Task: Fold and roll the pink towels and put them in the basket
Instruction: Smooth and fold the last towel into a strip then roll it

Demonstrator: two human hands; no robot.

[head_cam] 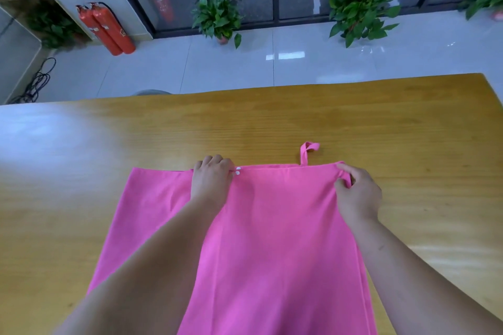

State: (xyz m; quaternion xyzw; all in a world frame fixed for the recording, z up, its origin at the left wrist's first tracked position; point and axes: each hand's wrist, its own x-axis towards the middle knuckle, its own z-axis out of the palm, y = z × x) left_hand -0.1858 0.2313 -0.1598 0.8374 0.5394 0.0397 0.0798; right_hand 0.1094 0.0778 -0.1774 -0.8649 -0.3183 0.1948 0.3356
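just one pink towel (272, 239); left hand (212, 179) and right hand (356, 193) pinch its far edge.

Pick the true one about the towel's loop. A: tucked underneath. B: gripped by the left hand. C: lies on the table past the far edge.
C: the loop sticks out onto the table past the far edge of the pink towel, clear of left hand and right hand.

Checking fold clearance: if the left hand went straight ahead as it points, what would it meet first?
Nothing, apparently: beyond the left hand lies only bare yellow wooden table up to its far edge.
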